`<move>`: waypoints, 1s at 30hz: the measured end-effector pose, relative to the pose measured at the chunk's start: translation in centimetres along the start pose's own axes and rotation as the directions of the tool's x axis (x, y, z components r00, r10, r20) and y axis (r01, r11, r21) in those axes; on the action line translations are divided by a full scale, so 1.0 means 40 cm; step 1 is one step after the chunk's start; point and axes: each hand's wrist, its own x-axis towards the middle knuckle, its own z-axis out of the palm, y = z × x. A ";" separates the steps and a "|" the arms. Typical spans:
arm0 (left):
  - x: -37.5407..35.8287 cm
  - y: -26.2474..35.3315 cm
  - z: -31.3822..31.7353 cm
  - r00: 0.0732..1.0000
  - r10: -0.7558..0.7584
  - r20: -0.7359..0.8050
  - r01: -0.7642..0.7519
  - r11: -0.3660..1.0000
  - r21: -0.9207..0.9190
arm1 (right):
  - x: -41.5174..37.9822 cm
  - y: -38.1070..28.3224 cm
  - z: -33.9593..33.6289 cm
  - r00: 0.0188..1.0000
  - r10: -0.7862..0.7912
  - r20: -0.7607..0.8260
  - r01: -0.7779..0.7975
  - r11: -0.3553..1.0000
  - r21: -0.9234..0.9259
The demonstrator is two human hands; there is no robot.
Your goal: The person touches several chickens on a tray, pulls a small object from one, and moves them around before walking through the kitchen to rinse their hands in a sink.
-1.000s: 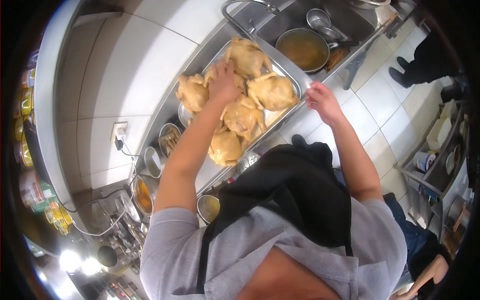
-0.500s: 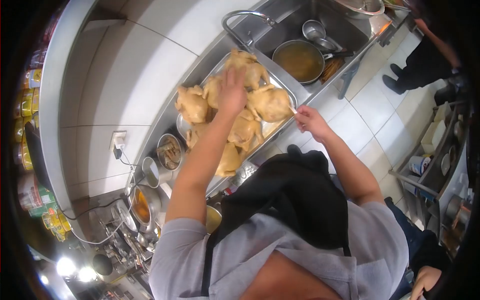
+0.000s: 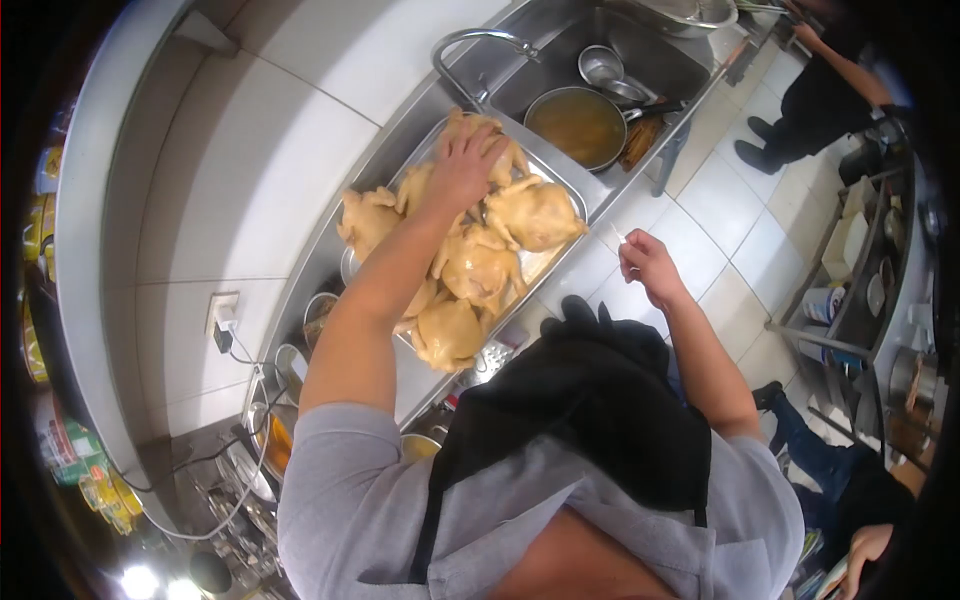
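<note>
Several pale yellow whole chickens lie close together in a metal tray (image 3: 578,196). My left hand (image 3: 468,165) rests on the far chicken (image 3: 512,160), its fingers spread over the skin and gripping nothing. Past the tray's right edge, my right hand (image 3: 648,264) is closed in a pinch on a thin white strip (image 3: 617,234), too small to name. That hand is apart from the nearest chicken (image 3: 535,213). Another chicken (image 3: 447,330) sits at the tray's near end. My left forearm partly covers the chickens on the left side.
Beyond the tray, a sink (image 3: 650,45) holds a pan of brownish liquid (image 3: 575,128) and a ladle (image 3: 600,65) below a curved faucet (image 3: 470,36). A co-worker (image 3: 825,100) stands at the upper right, another person (image 3: 850,480) at the lower right. A shelf cart (image 3: 835,270) stands right.
My right hand has drawn away from the chicken by the tray's right edge, with the white strip between its fingers. My left hand has moved slightly onto the far chicken. The camera view has shifted.
</note>
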 end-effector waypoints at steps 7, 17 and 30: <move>0.000 -0.004 0.048 0.999 0.000 -0.047 0.001 1.000 0.021 | -0.065 0.021 -0.013 0.989 -0.034 -0.145 0.040 0.999 0.036; 0.007 -0.011 -0.057 0.997 -0.003 0.076 0.013 0.991 -0.132 | -0.071 -0.015 -0.032 0.981 -0.081 -0.174 0.075 0.996 -0.042; 0.460 0.018 0.051 0.455 -0.824 0.338 0.368 -0.171 -0.914 | -0.003 -0.072 -0.428 0.967 -0.089 -0.240 0.083 0.996 -0.038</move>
